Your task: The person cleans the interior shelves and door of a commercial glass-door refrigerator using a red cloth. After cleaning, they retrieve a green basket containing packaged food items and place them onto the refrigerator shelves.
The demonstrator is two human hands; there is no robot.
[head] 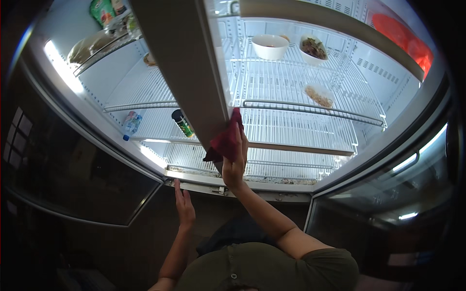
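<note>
My right hand [235,160] presses a dark red cloth [226,142] against the right side of the upright centre post [185,69] of a display fridge. Part of the cloth wraps over the post's front face, and a darker corner hangs at its left. Lower and to the left, my left hand [185,206] is raised in the air with its fingers up and holds nothing. It is in front of the fridge's bottom sill [269,186], which has a small metal catch [220,190] on it.
Both glass doors, left [91,156] and right [393,196], stand swung out. White wire shelves [287,127] hold a white bowl [270,48], several food dishes, a black-capped green can [182,123] and a plastic bottle [132,124]. A red plastic bag [402,40] sits at upper right.
</note>
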